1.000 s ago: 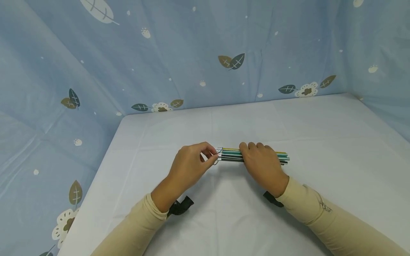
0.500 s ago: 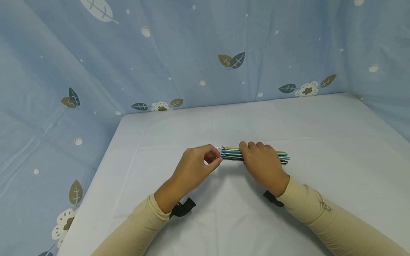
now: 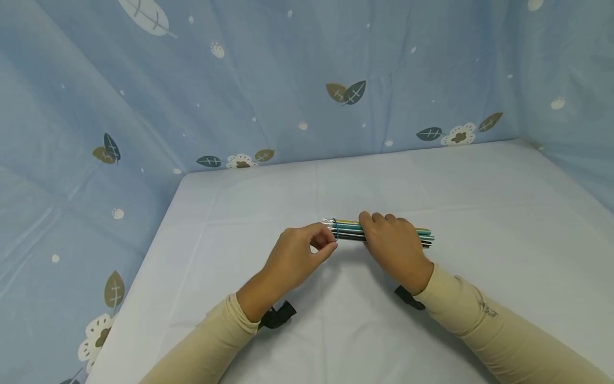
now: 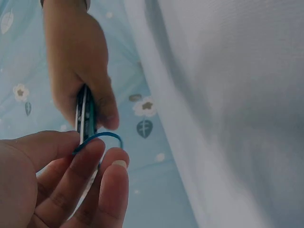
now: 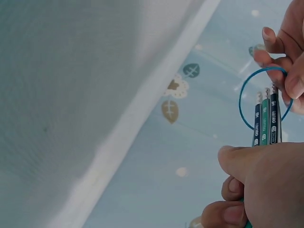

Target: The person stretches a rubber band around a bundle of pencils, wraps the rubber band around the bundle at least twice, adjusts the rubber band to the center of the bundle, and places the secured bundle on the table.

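My right hand (image 3: pixel 395 249) grips a bundle of several pencils (image 3: pixel 350 231) in green, yellow and dark colours, the silvery ends pointing left. A thin blue rubber band (image 5: pixel 241 100) makes a loop around that end in the right wrist view. My left hand (image 3: pixel 298 256) pinches the rubber band (image 4: pixel 112 134) between thumb and fingers, just beside the pencil ends. Printed lettering shows on the pencils (image 5: pixel 264 122) in the right wrist view. The right hand's palm and fingers hide the middle of the bundle.
A white-covered table (image 3: pixel 268 192) lies under both hands. Blue patterned cloth (image 3: pixel 288 80) hangs behind it and along its sides. Black pieces, one a strap-like mount (image 3: pixel 278 314), sit under both wrists.
My left hand has moved slightly right and down, carrying the rubber band farther along over the pencil ends. The right hand and pencils have stayed almost still.
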`<move>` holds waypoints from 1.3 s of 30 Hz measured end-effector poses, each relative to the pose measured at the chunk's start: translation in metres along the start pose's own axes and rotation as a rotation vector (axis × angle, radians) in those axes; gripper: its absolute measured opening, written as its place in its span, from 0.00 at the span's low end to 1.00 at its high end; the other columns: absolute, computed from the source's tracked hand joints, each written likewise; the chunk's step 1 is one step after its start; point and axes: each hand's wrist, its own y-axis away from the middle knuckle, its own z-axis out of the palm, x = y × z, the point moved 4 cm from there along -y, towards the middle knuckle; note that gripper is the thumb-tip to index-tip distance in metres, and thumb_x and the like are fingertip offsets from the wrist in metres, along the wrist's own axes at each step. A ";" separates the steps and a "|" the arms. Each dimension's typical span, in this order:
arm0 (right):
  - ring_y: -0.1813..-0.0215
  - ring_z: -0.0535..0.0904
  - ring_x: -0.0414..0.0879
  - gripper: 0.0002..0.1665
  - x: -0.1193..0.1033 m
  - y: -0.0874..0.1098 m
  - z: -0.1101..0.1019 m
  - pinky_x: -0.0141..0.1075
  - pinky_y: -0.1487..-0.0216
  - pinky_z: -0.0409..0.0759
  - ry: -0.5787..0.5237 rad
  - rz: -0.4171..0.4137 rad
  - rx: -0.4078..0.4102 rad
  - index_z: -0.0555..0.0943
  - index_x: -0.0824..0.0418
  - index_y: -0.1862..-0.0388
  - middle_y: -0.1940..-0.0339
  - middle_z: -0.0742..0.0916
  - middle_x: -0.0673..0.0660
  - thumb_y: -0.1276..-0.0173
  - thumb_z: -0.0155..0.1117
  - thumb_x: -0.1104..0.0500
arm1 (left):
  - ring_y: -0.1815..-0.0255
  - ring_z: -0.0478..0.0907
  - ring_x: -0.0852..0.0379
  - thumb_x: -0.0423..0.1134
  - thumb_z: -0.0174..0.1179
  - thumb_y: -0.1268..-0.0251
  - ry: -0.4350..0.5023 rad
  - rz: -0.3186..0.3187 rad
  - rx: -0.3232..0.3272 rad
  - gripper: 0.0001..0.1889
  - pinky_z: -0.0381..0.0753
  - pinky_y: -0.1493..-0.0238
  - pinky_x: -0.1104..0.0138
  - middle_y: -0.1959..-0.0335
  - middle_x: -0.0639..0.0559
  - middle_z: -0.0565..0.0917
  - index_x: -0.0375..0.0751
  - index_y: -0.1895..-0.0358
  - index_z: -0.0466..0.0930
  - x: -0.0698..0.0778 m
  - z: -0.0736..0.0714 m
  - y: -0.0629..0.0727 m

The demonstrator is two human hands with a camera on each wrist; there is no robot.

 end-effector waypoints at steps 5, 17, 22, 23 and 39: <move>0.81 0.76 0.49 0.17 0.003 0.000 -0.001 0.39 0.80 0.77 0.002 0.016 0.007 0.74 0.64 0.68 0.79 0.82 0.58 0.45 0.77 0.66 | 0.70 0.82 0.70 0.39 0.69 0.37 0.000 0.025 -0.024 0.03 0.76 0.68 0.74 0.74 0.64 0.87 0.49 0.65 0.83 0.000 0.008 0.000; 0.81 0.77 0.50 0.15 0.007 -0.003 -0.002 0.40 0.80 0.77 0.009 0.023 0.016 0.74 0.64 0.68 0.79 0.83 0.59 0.42 0.75 0.65 | 0.68 0.82 0.67 0.37 0.70 0.40 -0.114 0.155 0.044 0.04 0.78 0.68 0.76 0.65 0.61 0.86 0.50 0.65 0.85 0.009 0.011 0.004; 0.81 0.76 0.49 0.14 0.008 -0.002 0.000 0.39 0.81 0.76 0.010 0.024 -0.005 0.74 0.64 0.69 0.79 0.83 0.59 0.41 0.75 0.65 | 0.68 0.83 0.66 0.36 0.72 0.41 -0.154 0.253 0.087 0.05 0.80 0.65 0.76 0.63 0.60 0.87 0.49 0.66 0.84 0.013 0.011 0.006; 0.81 0.76 0.49 0.14 0.008 -0.002 0.000 0.39 0.82 0.76 0.011 0.026 -0.008 0.74 0.64 0.69 0.80 0.82 0.59 0.41 0.75 0.65 | 0.67 0.83 0.66 0.36 0.72 0.41 -0.161 0.270 0.092 0.05 0.80 0.65 0.77 0.63 0.60 0.87 0.49 0.66 0.84 0.014 0.011 0.006; 0.82 0.74 0.48 0.14 0.009 -0.003 0.000 0.39 0.83 0.76 -0.011 0.039 -0.012 0.75 0.64 0.68 0.80 0.82 0.58 0.43 0.75 0.66 | 0.77 0.79 0.68 0.37 0.68 0.36 -0.186 0.385 0.099 0.02 0.74 0.71 0.81 0.68 0.61 0.88 0.47 0.64 0.83 0.014 0.012 0.006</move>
